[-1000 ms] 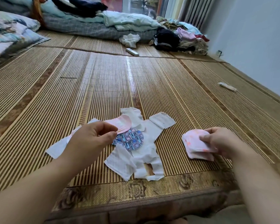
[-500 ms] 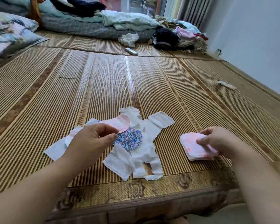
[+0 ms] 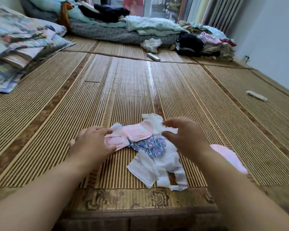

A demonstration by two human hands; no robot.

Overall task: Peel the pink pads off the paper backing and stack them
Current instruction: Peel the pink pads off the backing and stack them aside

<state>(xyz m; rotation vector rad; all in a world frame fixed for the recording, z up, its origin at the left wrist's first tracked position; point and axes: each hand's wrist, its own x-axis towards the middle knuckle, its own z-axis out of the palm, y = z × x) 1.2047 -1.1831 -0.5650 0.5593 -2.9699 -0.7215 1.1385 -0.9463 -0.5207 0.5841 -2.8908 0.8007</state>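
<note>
1. Underneath, your woven mat (image 3: pixel 140 90) carries everything.
2. White paper backing (image 3: pixel 158 170) lies crumpled near the mat's front border, with a patterned wrapper (image 3: pixel 151 145) on top.
3. Your right hand (image 3: pixel 186 136) hovers over the backing, fingers spread and curved, holding nothing.
4. Your left hand (image 3: pixel 92 145) pinches the near end of a pink pad (image 3: pixel 137 133) between thumb and fingers; the pad lies across the backing's far-left part.
5. Stacked pink pads (image 3: pixel 228 155) rest on the mat, just right of your right forearm.
</note>
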